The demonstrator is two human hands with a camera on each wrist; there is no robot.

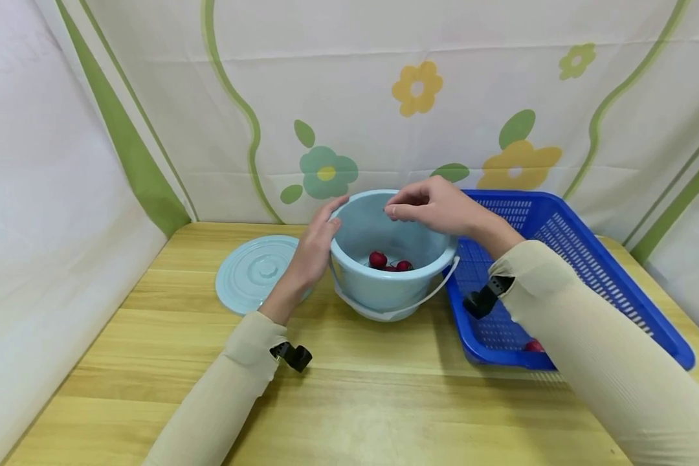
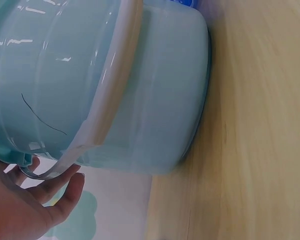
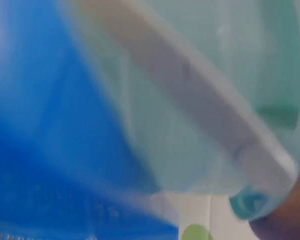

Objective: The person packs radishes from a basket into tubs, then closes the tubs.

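Note:
A light blue bucket [image 1: 384, 285] stands mid-table with its white handle [image 1: 396, 314] down. A few red round fruits [image 1: 377, 259] lie on its bottom. My left hand [image 1: 333, 217] rests with straight fingers against the bucket's left rim and wall. The left wrist view shows that bucket wall [image 2: 155, 100], the handle [image 2: 110, 100] and my fingers [image 2: 60, 195] close up. My right hand [image 1: 393, 210] hovers over the bucket's opening, fingers loosely bent downward, nothing visible in them. The right wrist view is blurred, showing only the bucket [image 3: 215, 75] beside the blue basket [image 3: 50, 150].
The bucket's round light blue lid [image 1: 256, 272] lies flat to the left of the bucket. A blue slotted basket [image 1: 565, 239] stands to the right, with one red fruit [image 1: 532, 346] near its front edge. Patterned cloth walls close in the wooden table [image 1: 355, 401].

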